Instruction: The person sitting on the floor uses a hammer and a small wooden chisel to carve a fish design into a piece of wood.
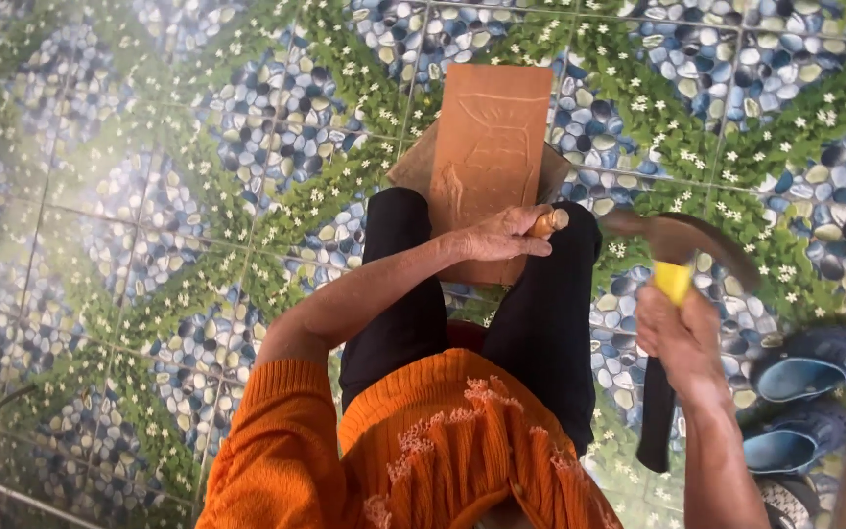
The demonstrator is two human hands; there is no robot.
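Beside the knees, hammer [673,257] head points left.

The board [494,137] under the left hand [501,235] looks like matt reddish-brown wood, grooves cut rough into it. The chisel handle [547,223] in that fist is pale smooth wood. The hammer [673,257] in the right hand [680,338] has a dull dark metal head, yellow plastic neck, black matt grip. Glossy printed floor tiles [149,196] all around, chunky knit orange sweater [443,441] below both hands.
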